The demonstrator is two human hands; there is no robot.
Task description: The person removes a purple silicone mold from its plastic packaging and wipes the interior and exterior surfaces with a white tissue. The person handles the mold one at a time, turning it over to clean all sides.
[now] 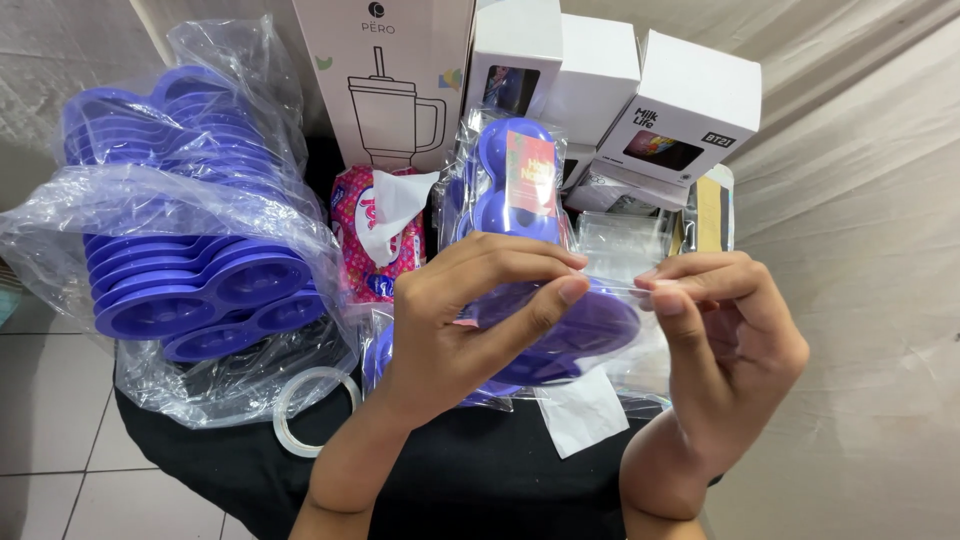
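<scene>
My left hand grips a purple plastic tray wrapped in a clear plastic bag, fingers curled over its near side. My right hand pinches the bag's clear edge at the tray's right end between thumb and fingers. Behind them a second bagged purple tray with a red and green card stands upright.
A big clear bag of several stacked purple trays sits at the left. A pink tissue pack, a tall white box and smaller white boxes stand behind. A clear tape roll and a white paper slip lie on the black cloth.
</scene>
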